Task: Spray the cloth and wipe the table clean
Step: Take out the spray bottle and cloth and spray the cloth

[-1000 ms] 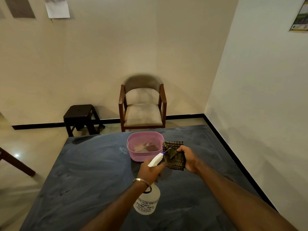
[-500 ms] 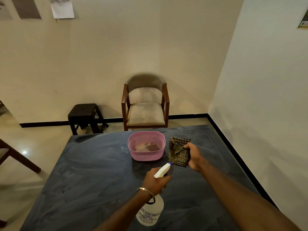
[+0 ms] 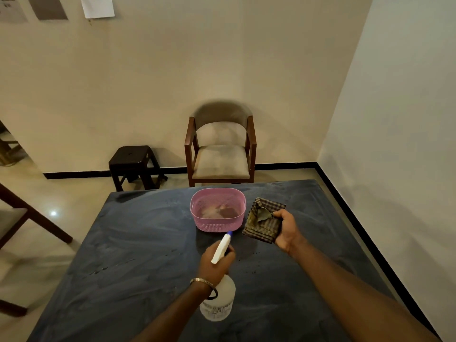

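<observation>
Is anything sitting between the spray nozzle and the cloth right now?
Nothing visible. The left hand grips the spray bottle, its nozzle aimed up toward the checked cloth held in the right hand. The pink basket stands on the table left of the cloth, off that line.

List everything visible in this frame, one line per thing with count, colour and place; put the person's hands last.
table: 1, dark blue-grey, foreground
basket: 1, pink, far middle of table, something indistinct inside
cloth: 1, dark checked, folded, held above table right of basket
spray bottle: 1, clear with white head, held over table
armchair: 1, brown wood, beige cushion, at back wall
stool: 1, dark, left of armchair
papers: several, on wall, top left
bracelet: 1, metal, left wrist
left hand: grips spray bottle
right hand: holds cloth
</observation>
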### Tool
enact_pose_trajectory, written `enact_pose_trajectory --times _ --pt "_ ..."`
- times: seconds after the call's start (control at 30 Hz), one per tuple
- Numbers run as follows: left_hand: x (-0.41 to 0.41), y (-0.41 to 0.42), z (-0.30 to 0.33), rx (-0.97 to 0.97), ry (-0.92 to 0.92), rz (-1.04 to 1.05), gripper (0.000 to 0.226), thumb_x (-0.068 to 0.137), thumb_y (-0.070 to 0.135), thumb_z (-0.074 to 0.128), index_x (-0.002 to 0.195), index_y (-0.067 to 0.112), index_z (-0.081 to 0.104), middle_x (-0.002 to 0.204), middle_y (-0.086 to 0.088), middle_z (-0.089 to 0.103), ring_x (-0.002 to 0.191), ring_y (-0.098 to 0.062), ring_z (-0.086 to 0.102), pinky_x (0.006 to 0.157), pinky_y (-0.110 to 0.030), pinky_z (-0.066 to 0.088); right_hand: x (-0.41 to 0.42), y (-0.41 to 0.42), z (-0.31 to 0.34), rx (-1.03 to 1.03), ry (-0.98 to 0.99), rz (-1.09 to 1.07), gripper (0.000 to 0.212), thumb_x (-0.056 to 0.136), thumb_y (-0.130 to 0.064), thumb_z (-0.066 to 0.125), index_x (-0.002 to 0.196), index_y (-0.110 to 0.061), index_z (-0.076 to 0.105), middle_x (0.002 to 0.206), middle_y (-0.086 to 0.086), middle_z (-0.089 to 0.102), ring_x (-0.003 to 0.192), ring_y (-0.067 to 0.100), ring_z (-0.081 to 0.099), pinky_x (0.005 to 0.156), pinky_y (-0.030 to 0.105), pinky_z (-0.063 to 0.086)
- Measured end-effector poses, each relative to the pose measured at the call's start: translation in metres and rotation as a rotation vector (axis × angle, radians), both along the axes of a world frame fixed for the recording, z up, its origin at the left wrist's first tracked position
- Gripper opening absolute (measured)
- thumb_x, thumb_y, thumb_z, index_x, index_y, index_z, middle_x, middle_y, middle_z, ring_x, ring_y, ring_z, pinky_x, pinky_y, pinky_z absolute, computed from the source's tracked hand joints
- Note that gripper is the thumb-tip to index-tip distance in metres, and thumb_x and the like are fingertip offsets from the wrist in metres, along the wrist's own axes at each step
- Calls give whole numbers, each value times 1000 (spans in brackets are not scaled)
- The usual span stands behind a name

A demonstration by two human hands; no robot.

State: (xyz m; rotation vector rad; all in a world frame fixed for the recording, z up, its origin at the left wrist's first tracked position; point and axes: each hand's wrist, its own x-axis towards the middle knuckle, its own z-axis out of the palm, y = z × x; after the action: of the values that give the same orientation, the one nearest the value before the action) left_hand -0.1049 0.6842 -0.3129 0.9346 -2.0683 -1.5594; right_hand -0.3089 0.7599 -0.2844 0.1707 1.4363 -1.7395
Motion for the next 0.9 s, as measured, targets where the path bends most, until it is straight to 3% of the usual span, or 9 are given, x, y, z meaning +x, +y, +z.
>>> enact_pose_trajectory --times 0.1,0.23,0.47,0.67,0.9 --pt "-10 -18 8 -46 69 91 9 88 3 61 90 12 62 77 -7 61 69 -17 60 60 -21 51 1 -10 -3 -1 -6 9 38 93 -21 43 113 1 67 110 24 70 107 40 64 93 52 53" --pt "-33 -59 30 -46 140 177 10 91 8 60 101 9 60 84 -8 63 76 -23 63 58 -21 53 -2 -27 -7 -5 -13 29 34 95 -21 43 107 -1 68 102 22 72 98 38 66 79 46 57" --pt "-76 -145 57 -196 215 274 6 91 11 59 97 10 61 80 -2 59 74 -13 58 66 -23 48 -13 -71 -18 4 -44 9 31 97 -20 44 102 -1 68 97 20 72 91 37 66 73 45 56" --pt "-108 -208 53 -141 241 237 8 91 12 59 99 13 59 87 -12 61 81 -27 62 72 -37 55 -22 -120 -26 22 -61 -16 28 96 -20 46 101 -3 68 88 16 74 88 35 66 69 41 54" --pt "-124 -247 8 -184 194 140 17 90 9 61 106 10 56 90 -2 61 81 -9 59 67 -12 48 -23 -163 -49 28 -105 -64 34 95 -22 47 115 -1 66 114 23 70 109 41 64 84 49 55"
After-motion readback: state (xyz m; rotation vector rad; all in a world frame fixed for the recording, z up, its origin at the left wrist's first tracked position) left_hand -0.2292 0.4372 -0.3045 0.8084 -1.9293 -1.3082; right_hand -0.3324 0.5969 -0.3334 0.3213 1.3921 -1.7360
